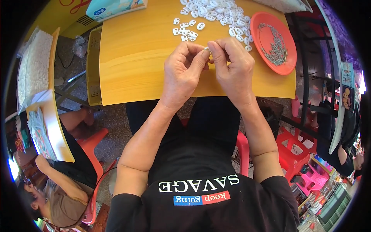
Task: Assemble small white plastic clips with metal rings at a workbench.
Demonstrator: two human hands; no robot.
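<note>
My left hand (182, 71) and my right hand (233, 69) meet above the yellow table (135, 58), fingertips pinched together on one small white plastic piece (207, 49). Most of that piece is hidden by my fingers. Just beyond my hands lies a heap of several small white plastic pieces (214, 13), with a few loose ones (185, 31) nearer my left hand. To the right of my right hand sits an orange plate (270, 38) holding thin metal springs or pins (276, 44).
A light blue packet (112, 7) lies at the table's far left corner. A yellow crate (93, 65) stands by the table's left edge. Another person (58, 185) sits at lower left on a red chair beside a second table. Red stools (291, 150) stand at right.
</note>
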